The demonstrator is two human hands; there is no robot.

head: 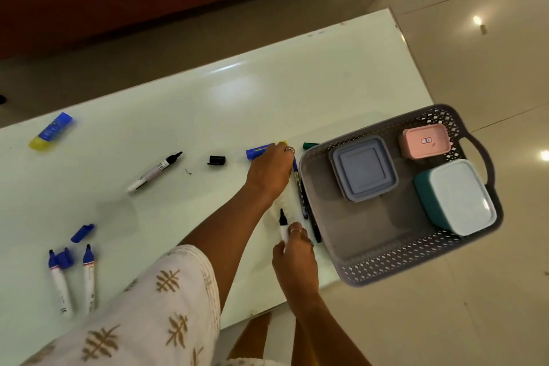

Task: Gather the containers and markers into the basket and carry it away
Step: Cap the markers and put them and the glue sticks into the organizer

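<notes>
Containers are done: grey box [363,168], pink box [425,140] and teal box [456,197] all sit in the basket [386,264] at the table's [208,92] right end. You're on the marker step now.

Your right hand [295,261] has its fingers wrapped round an uncapped black marker [283,224], tip up, just beside the basket's near wall. Your left hand [271,171] is down over a blue-and-yellow tube [258,150]; fingers curl onto it, but I can't tell if they've closed on it.

Still loose: dark markers [306,211] lying along the basket wall, a black marker [154,172] mid-table, a black cap [216,160], two blue markers [75,279] with blue caps [82,233] at far left, and a second tube [51,131].

Next, I'd say: cap the black marker with the loose cap, then drop it in. Basket has free floor at the near side. Far-left items need a long reach.
</notes>
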